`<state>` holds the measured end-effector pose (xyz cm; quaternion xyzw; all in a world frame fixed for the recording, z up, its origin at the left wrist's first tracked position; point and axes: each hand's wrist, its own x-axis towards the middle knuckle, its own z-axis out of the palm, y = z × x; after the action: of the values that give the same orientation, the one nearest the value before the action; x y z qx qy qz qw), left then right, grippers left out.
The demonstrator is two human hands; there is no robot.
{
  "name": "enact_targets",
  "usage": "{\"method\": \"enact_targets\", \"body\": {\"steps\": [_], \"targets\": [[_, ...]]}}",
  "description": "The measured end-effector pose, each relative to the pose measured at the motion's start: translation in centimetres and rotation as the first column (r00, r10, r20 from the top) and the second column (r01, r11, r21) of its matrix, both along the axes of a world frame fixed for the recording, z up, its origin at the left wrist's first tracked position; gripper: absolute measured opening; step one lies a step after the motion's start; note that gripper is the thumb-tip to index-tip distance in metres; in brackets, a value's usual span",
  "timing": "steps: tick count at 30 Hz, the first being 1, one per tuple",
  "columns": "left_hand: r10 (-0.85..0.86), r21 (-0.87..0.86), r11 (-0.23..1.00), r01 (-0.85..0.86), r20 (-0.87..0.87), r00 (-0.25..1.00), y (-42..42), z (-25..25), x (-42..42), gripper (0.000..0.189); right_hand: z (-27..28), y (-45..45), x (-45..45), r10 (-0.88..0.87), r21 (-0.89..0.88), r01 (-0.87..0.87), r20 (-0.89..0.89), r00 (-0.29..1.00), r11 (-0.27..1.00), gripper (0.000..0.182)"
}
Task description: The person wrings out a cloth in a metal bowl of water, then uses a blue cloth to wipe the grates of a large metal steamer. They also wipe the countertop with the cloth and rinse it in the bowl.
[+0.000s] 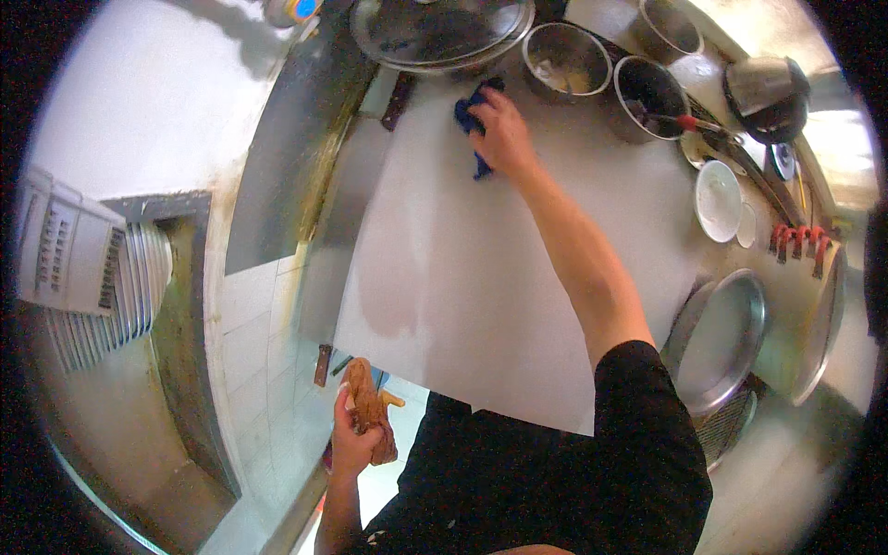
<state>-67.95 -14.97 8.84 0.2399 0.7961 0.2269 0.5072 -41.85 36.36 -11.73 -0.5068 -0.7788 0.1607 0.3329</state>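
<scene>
My right hand (505,135) is stretched out over the pale worktop (499,263), its fingers closed on a dark blue cloth (470,114) that touches the surface near the far side. A loose end of this cloth hangs out below the palm. At the lower left, beside the near corner of the worktop, my left hand (355,440) holds a bunched brown cloth (368,409). Part of its palm is hidden by the brown cloth.
A large round glass lid (444,31) lies at the far edge. Metal pots (567,59) stand right of it, one with a red-handled utensil. A white bowl (719,201) and a round metal pan (725,343) sit at the right. A tiled wall (250,354) runs along the left.
</scene>
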Motion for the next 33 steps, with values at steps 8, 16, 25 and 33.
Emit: {"method": "enact_targets", "body": {"steps": [8, 16, 25, 33], "targets": [[0.015, -0.017, 1.000, -0.016, -0.033, 0.999, -2.4, -0.9, -1.9, 0.095, -2.8, -2.2, -9.0, 0.309, 0.035, -0.309, 0.010, 0.951, 0.950, 0.040], [0.086, 0.002, 0.996, -0.086, -0.105, 0.991, -3.7, -0.3, -4.0, 0.095, -1.3, -10.8, -13.6, 0.249, 0.151, -0.235, -0.076, 0.966, 0.960, 0.044], [0.071, 0.108, 0.993, -0.052, -0.178, 0.981, -6.0, -0.1, -7.7, 0.092, 0.2, -39.3, -20.0, 0.818, -0.039, -0.834, -0.177, 0.548, 0.550, 0.039], [0.157, 0.126, 0.982, -0.139, -0.148, 0.976, -9.4, 0.1, -8.9, 0.091, 2.9, -38.2, -15.8, 0.724, -0.115, -0.731, -0.099, 0.683, 0.673, 0.048]]}}
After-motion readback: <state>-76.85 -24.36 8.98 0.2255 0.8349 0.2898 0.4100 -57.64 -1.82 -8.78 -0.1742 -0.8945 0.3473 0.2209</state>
